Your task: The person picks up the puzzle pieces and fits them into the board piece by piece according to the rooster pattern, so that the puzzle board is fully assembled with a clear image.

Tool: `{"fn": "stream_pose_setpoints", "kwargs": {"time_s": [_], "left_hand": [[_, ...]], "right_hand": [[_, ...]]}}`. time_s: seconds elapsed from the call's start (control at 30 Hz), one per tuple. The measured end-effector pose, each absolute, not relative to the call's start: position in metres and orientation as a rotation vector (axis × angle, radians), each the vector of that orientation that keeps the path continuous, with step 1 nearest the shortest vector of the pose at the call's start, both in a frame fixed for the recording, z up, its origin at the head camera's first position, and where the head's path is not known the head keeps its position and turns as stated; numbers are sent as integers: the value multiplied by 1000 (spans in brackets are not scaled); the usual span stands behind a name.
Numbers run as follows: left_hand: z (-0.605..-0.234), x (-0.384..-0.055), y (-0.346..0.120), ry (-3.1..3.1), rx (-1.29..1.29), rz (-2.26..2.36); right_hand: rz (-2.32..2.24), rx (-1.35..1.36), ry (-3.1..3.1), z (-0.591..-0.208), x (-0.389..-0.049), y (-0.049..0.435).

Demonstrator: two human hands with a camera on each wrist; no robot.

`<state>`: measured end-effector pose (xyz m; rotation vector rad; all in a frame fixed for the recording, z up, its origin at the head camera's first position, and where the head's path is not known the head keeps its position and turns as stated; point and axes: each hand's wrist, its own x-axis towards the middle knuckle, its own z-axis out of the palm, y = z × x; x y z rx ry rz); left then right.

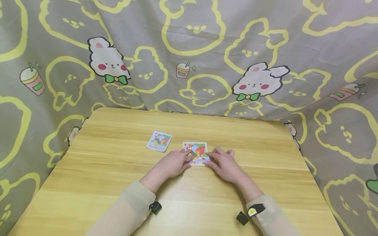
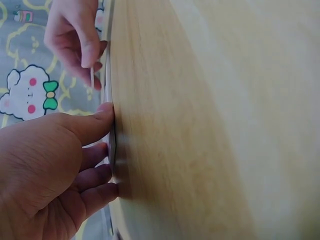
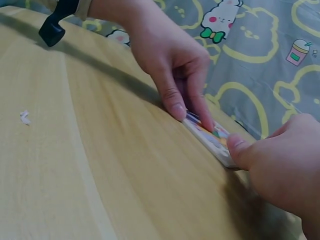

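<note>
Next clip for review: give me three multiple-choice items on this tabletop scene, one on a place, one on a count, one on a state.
1. Where does the loose picture card lie relative to the puzzle tray?
A. to its left
B. to its right
C. on top of it

2. How many hands touch the puzzle tray?
A. none
B. one
C. two

3. How does the puzzle tray sit?
A. flat on the wooden table
B. lifted
C. on edge

Answers: 1 A, head view shows it; 2 C, left hand and right hand both touch it; 3 A, right wrist view shows it flat.
</note>
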<state>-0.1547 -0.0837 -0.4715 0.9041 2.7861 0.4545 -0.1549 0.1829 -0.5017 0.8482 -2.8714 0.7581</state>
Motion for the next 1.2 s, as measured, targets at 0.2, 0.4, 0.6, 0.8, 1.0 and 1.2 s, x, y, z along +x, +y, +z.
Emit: {"fn": "stream_pose_setpoints", "kwargs": {"time_s": [0.2, 0.4, 0.6, 0.8, 1.0, 1.2], "left_hand": [[-473, -156, -84, 2793, 933, 432], [-474, -158, -84, 2788, 945, 434], [-473, -159, -84, 2778, 920, 450], [-472, -160, -84, 2771, 926, 464], [-472, -159, -83, 2790, 932, 400], [-469, -155, -73, 2910, 943, 193]], "right_hand": [[647, 855, -2844, -504, -155, 176], [621, 855, -2827, -506, -155, 175], [660, 881, -2820, -507, -158, 175], [692, 915, -2792, -507, -159, 175], [721, 922, -2790, -506, -159, 176], [764, 922, -2797, -508, -162, 174]]}}
